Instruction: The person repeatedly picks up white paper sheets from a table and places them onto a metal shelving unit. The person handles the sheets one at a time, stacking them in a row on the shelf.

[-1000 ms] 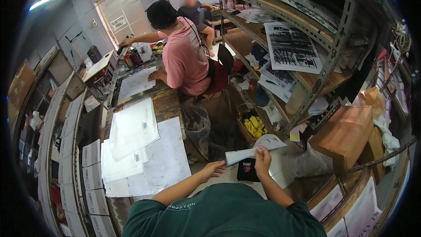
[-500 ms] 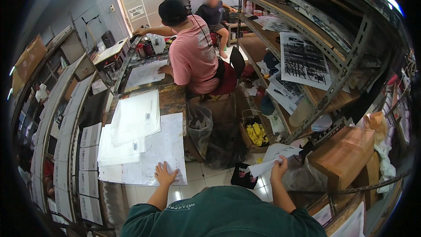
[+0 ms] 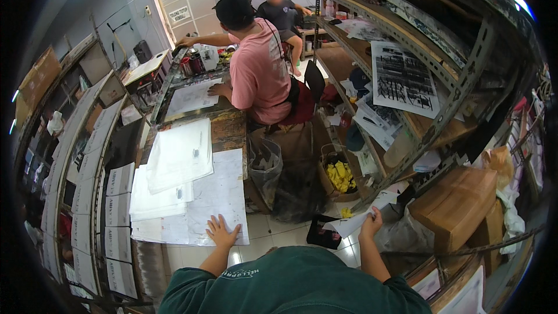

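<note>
My left hand (image 3: 223, 232) lies open, fingers spread, on the near edge of a large white sheet (image 3: 221, 189) on the workbench. Stacked translucent sheets (image 3: 180, 154) with small dark marks cover the sheet's far left part. Off to the right, my right hand (image 3: 370, 224) is closed on a sheet of paper (image 3: 356, 221), which bends and hangs in the air with dark marks on its upper side. Below that paper, a black cloth item (image 3: 323, 231) with a printed picture is partly covered.
A person in a pink shirt (image 3: 261, 70) sits at the bench's far end; another person (image 3: 282, 14) sits beyond. Metal shelving (image 3: 465, 87) with papers stands right, above a cardboard box (image 3: 456, 206). A box of yellow pieces (image 3: 339, 175) is on the floor. Grey-white boxes (image 3: 119, 227) line the left rack.
The paper in my right hand has tilted and bent differently. My left hand stays on the sheet, shifted very slightly right. The person in pink has leaned a little to the right.
</note>
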Demonstrator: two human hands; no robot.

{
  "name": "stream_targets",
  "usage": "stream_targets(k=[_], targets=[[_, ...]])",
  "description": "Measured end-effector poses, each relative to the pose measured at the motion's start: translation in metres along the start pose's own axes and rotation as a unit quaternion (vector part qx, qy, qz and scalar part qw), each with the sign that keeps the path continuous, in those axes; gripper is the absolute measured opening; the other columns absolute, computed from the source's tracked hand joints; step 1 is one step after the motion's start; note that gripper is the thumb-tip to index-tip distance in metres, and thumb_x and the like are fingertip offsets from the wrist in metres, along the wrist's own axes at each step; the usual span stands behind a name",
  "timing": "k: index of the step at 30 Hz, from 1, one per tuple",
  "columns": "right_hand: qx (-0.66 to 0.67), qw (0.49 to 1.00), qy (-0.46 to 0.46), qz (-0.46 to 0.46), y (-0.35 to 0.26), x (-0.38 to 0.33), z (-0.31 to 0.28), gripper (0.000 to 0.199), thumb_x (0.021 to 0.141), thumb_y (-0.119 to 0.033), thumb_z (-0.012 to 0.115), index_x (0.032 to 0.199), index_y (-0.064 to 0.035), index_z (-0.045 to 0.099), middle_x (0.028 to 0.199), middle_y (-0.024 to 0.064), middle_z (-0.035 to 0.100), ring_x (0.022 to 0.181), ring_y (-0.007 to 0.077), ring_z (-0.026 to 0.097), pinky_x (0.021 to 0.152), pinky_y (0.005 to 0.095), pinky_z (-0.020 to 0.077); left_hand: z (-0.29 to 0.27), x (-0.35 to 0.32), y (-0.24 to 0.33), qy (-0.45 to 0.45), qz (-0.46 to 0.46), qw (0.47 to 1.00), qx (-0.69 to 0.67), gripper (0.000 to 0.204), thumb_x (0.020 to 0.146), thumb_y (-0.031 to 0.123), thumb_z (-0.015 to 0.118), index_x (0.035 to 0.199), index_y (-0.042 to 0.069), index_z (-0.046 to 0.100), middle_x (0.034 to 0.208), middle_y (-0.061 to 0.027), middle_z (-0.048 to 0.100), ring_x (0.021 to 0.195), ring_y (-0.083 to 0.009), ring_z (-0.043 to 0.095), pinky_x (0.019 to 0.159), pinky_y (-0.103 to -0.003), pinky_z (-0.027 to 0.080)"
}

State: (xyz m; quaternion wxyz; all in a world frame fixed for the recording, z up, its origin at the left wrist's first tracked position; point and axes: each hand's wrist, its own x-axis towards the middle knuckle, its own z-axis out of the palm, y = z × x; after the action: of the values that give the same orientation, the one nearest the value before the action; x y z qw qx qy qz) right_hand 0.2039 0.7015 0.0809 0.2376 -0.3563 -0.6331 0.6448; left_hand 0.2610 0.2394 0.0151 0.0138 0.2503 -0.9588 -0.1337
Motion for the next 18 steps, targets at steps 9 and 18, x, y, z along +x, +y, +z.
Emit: stream_targets(k=[9, 18], targets=[[0.033, 0.999, 0.016, 0.019, 0.024, 0.008, -0.006, 0.034, 0.074, 0.006, 0.048, 0.105, -0.0052, 0.056, 0.073, -0.0021, 0.042, 0.059, 0.0066, 0.038, 0.053, 0.0207, 0.033, 0.011, 0.001, -0.001, 0.062, 0.014, 0.998, 0.015, 0.084, 0.072, 0.06, 0.049, 0.134, 0.009, 0.025, 0.139, -0.0201, 0.015, 0.129, -0.038, 0.008, 0.1, -0.055, 0.004], [0.038, 0.997, 0.018, -0.058, 0.078, 0.04, -0.013, 0.033, 0.073, 0.007, 0.047, 0.103, -0.0037, 0.055, 0.075, -0.0022, 0.042, 0.06, 0.0065, 0.038, 0.053, 0.0197, 0.0324, 0.005, 0.0, 0.003, 0.077, 0.012, 0.997, 0.011, 0.082, 0.072, 0.059, 0.05, 0.133, 0.009, 0.028, 0.139, -0.0201, 0.017, 0.129, -0.038, 0.011, 0.1, -0.056, 0.006]])
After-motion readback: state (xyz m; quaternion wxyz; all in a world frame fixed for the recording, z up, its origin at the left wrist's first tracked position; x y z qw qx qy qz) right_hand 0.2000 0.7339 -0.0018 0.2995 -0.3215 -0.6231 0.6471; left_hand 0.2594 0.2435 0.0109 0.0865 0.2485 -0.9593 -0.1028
